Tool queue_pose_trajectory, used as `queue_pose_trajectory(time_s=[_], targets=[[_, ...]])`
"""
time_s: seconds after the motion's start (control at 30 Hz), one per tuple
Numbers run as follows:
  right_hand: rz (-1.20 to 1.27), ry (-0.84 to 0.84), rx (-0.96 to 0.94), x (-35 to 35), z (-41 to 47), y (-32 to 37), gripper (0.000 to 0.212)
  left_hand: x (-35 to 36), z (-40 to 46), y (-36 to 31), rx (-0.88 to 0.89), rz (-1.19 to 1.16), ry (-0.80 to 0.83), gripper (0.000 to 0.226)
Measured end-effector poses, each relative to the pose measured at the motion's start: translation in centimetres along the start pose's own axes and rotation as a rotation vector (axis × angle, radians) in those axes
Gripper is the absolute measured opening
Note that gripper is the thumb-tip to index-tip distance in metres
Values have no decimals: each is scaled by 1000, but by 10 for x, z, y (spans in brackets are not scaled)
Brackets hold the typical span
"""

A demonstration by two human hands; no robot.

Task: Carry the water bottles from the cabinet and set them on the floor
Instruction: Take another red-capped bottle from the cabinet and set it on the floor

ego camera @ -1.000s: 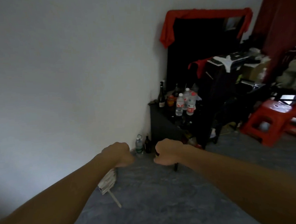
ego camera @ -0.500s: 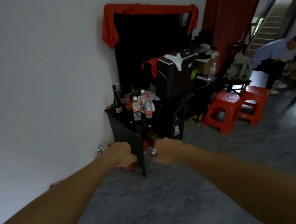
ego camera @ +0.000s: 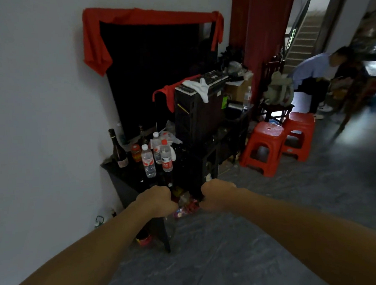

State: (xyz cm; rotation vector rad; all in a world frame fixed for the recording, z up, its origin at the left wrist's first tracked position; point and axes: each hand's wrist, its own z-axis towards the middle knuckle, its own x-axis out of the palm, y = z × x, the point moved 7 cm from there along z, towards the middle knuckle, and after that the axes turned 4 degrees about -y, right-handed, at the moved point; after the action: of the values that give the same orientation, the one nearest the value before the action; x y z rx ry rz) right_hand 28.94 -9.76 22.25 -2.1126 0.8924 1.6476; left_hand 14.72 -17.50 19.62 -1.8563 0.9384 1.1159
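Centrally, three clear plastic water bottles stood upright in a tight cluster on the top of a low black cabinet (ego camera: 128, 189) set against the pale wall (ego camera: 39, 106): a white-capped bottle with a red-and-white label (ego camera: 148, 160) at the front, a red-capped bottle with a red label (ego camera: 166, 156) just beside it to the right, and a second white-capped bottle (ego camera: 156, 147) behind and between them. Beside the cluster, on the same top, stood a tall dark glass wine bottle (ego camera: 117, 149) nearest the wall and a small orange-lidded jar (ego camera: 136, 153) between it and the water bottles.

Both bare forearms reached forward below the cabinet top. The left hand (ego camera: 156, 200) was curled into a fist with knuckles up, in front of the cabinet's near edge; whether it gripped anything could not be told. The right hand (ego camera: 218, 194) was likewise fisted, near it and level with it; its contents could not be told either.

Behind the cabinet stood a large black panel draped with red cloth (ego camera: 150, 15). To the right, two red plastic stools (ego camera: 267, 138) sat side by side on the grey floor (ego camera: 232, 260). A seated person in a pale shirt (ego camera: 311, 68) appeared at far right.
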Motion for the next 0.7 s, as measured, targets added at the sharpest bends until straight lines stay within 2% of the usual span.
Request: queue_pose_trajectory(time_s=[0.1, 0.3, 0.7], targets=[[13, 9, 4, 0, 28, -18, 49, -2, 31, -2, -9, 14, 2, 31], [52, 35, -53, -8, 89, -53, 34, -3, 92, -6, -55, -24, 19, 30], [13, 89, -216, -17, 208, -88, 25, -7, 178, 11, -281, -186, -10, 28]])
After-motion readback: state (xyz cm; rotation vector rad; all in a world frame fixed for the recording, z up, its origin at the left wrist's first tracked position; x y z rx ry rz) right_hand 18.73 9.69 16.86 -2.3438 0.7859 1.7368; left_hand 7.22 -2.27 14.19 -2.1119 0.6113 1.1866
